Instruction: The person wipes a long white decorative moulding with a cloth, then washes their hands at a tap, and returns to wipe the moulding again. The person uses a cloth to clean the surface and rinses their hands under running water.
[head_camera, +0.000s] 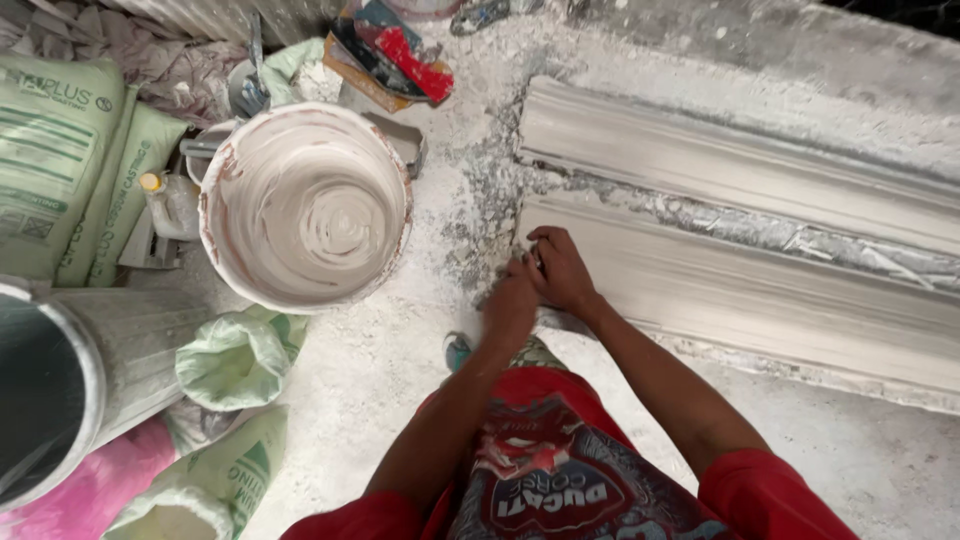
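Observation:
Two long white plaster mouldings lie side by side on the dusty floor, a far moulding (700, 150) and a near moulding (760, 290). Both of my hands meet at the left end of the near moulding. My right hand (562, 270) rests with its fingers curled on the end corner. My left hand (512, 300) is pressed against it just to the left, fingers bent onto the same corner. Whether a small tool sits between them is hidden. A strip of crumpled plastic film (800, 235) shows between the two mouldings.
A big bucket of wet white plaster (305, 205) stands to the left. Green-printed sacks (60, 150) lean at far left, open bags (235, 360) lie below, and a grey drum (90, 370) sits beside them. Tools and a red-black object (400, 50) lie at top.

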